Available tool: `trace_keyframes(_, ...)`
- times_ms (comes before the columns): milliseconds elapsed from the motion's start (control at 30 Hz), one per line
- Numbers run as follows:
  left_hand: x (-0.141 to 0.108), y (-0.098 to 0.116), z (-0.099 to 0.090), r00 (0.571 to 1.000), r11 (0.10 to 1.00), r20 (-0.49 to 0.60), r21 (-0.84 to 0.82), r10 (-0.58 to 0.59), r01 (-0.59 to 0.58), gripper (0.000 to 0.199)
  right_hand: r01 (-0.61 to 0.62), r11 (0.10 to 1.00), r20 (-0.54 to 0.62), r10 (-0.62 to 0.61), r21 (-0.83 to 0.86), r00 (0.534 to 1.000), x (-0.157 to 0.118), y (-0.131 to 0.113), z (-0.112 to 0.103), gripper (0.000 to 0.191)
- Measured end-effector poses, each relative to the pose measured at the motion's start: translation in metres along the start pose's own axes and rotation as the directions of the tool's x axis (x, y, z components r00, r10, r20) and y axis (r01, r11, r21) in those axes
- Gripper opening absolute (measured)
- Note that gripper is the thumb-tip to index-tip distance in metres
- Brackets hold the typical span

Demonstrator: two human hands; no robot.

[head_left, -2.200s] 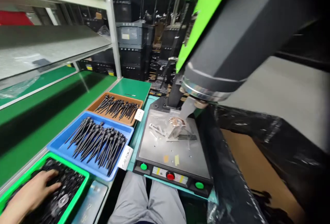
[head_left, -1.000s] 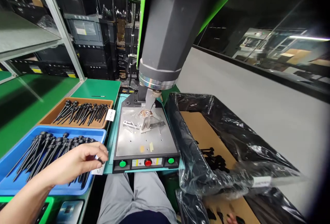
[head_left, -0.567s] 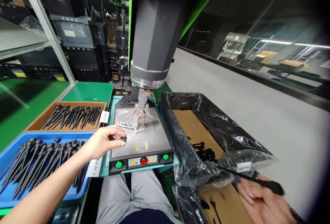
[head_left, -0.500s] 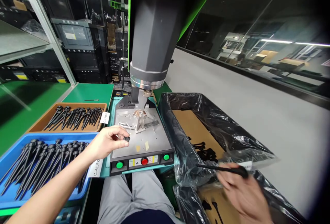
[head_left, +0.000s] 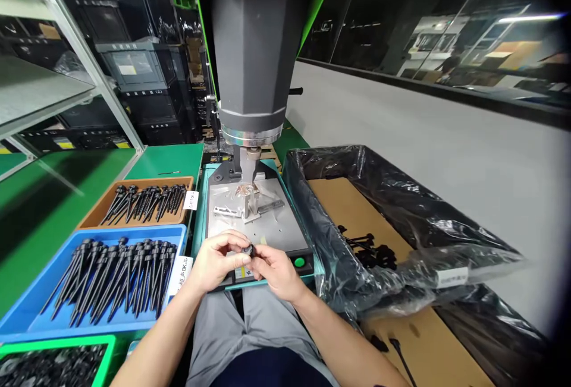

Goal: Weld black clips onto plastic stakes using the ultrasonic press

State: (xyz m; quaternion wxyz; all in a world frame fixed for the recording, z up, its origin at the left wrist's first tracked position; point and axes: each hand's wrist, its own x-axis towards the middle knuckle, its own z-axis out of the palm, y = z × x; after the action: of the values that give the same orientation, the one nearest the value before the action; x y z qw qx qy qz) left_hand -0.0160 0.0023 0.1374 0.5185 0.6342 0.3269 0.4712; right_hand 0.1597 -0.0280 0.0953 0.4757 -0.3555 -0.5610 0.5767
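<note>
My left hand [head_left: 225, 258] pinches a small black part [head_left: 247, 250] over the front edge of the metal work plate [head_left: 218, 220]. Close against it is my right hand [head_left: 274, 269], its fingers closed at the same black part; whether it also holds the long black piece cannot be made out. Behind both hands, a small metal fixture [head_left: 250, 204] stands on the plate under the tip of the large grey press head [head_left: 252, 48].
On the left are an orange tray [head_left: 96, 200] and a blue tray [head_left: 22, 310] of black stemmed parts, and a green bin [head_left: 109, 354] of small black pieces. Black-lined boxes [head_left: 328, 211] with dark parts stand right. A green button [head_left: 299, 262] is at the plate's front.
My right hand has come from over the right-hand boxes to meet my left hand at the plate's front. The long black piece it held no longer shows. The view has shifted.
</note>
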Motion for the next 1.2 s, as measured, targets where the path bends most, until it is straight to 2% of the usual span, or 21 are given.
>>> trace_keyframes(167, -0.002, -0.017, 0.006, 0.998, 0.999, -0.060, 0.019, -0.034, 0.035, 0.018, 0.024, 0.999, 0.013, -0.024, -0.049, 1.000, 0.000, 0.001, -0.009, 0.030)
trace_keyframes(300, -0.004, -0.026, 0.010, 0.991, 0.995, -0.095, -0.013, -0.095, 0.094, 0.018, 0.098, 0.984, -0.098, -0.113, -0.149, 0.989, -0.001, 0.007, -0.012, 0.023)
trace_keyframes(500, -0.007, -0.035, 0.015, 0.974, 0.984, -0.140, -0.058, -0.176, 0.169, 0.018, 0.167, 0.893, -0.163, -0.254, -0.418, 0.953, -0.003, 0.011, -0.014, 0.013)
trace_keyframes(633, -0.006, -0.040, 0.016, 0.951, 0.957, -0.155, -0.157, -0.267, 0.243, 0.021, 0.182, 0.850, -0.167, -0.299, -0.494, 0.940, -0.004, 0.009, -0.017, 0.015)
trace_keyframes(700, -0.005, -0.040, 0.016, 0.944, 0.945, -0.137, -0.175, -0.300, 0.275, 0.022, 0.157, 0.874, -0.176, -0.263, -0.459, 0.949, -0.003, 0.009, -0.019, 0.012)
trace_keyframes(867, -0.004, -0.039, 0.019, 0.942, 0.946, -0.108, -0.112, -0.317, 0.306, 0.020, 0.048, 0.975, -0.166, -0.085, -0.217, 0.982, -0.001, 0.012, -0.023, 0.007)
trace_keyframes(1067, -0.003, -0.041, 0.033, 0.976, 0.981, -0.114, 0.041, -0.183, 0.189, 0.024, -0.022, 0.994, -0.207, 0.000, -0.105, 0.978, -0.001, 0.027, -0.026, 0.013)
trace_keyframes(1200, 0.006, -0.051, 0.035, 0.982, 0.983, -0.146, 0.122, -0.121, 0.139, 0.029, -0.066, 0.998, -0.219, 0.061, -0.014, 0.974, 0.013, 0.044, -0.036, 0.024)
